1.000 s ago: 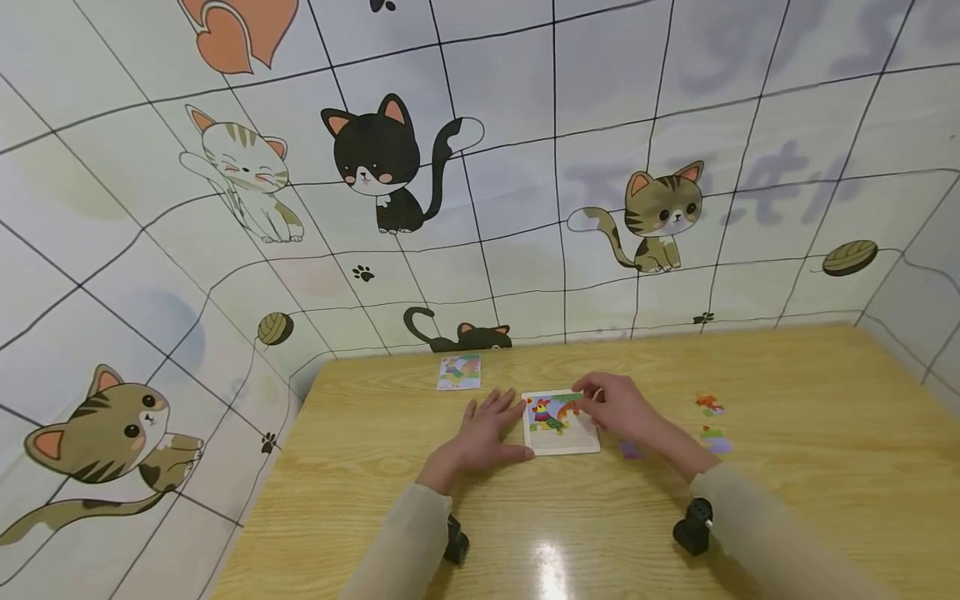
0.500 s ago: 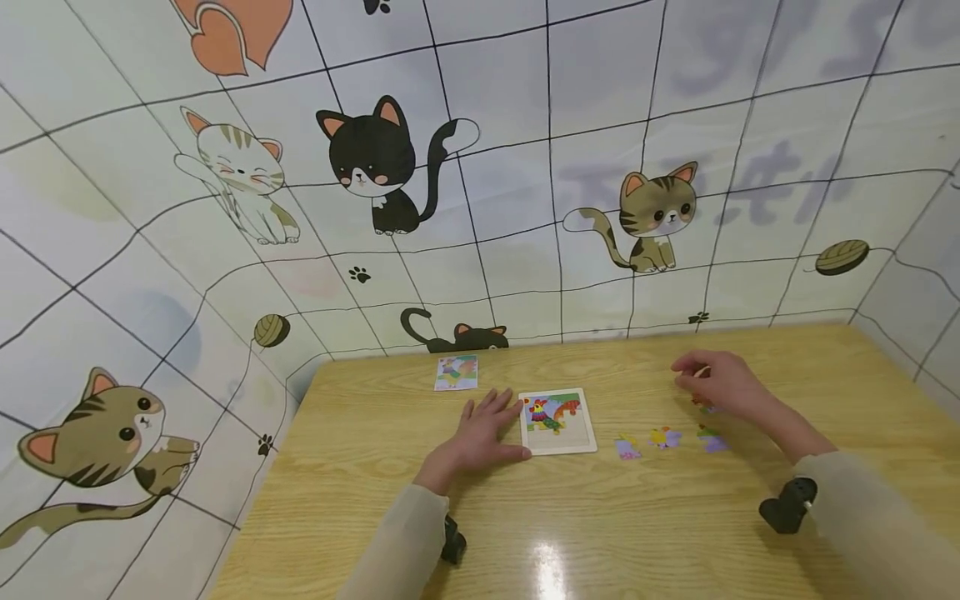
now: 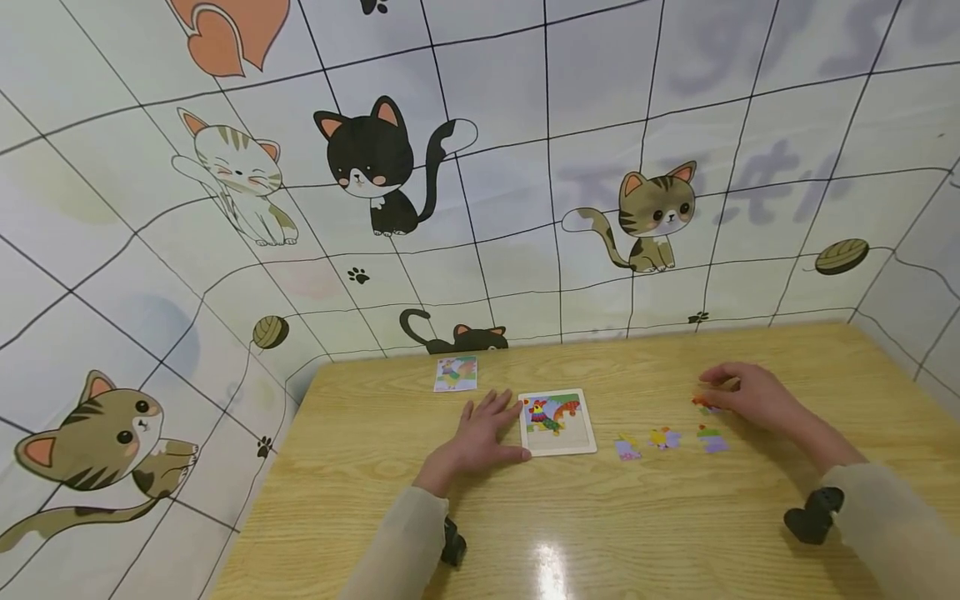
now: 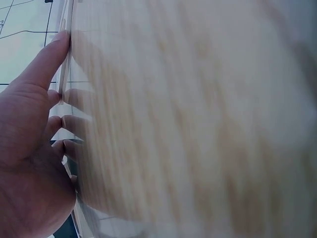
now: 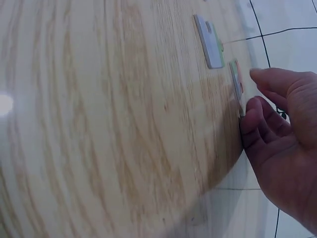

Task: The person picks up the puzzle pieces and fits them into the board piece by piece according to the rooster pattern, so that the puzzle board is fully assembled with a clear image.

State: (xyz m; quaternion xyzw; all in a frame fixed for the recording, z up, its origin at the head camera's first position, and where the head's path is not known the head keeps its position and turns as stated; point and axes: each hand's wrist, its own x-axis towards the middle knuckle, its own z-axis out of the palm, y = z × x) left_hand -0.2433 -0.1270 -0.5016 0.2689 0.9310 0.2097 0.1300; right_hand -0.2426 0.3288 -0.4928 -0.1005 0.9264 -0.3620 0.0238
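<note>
A square puzzle board (image 3: 576,437) with a partly filled rooster picture lies on the table; its lower part is bare. My left hand (image 3: 480,440) rests flat beside it, fingers spread, with the index fingertip and thumb tip at the board's left edge. Over to the right, my right hand (image 3: 753,402) is at an orange puzzle piece (image 3: 702,402), which it partly covers. In the right wrist view the thumb stands apart from that piece (image 5: 236,82), and the bent fingertips are right at its end. Closer to me lies a green and purple piece (image 3: 711,440).
Two more loose pieces lie between board and right hand: a yellow and purple piece (image 3: 664,438) and a purple one with yellow (image 3: 627,447). A picture card (image 3: 456,374) lies at the table's back. Behind the wooden table (image 3: 525,517) hangs a cat-printed wall covering (image 3: 517,167).
My right hand has moved from the board's upper right corner rightward to the orange piece, uncovering the loose pieces between. An orange piece now sits in the board's upper right. My left hand has stayed put.
</note>
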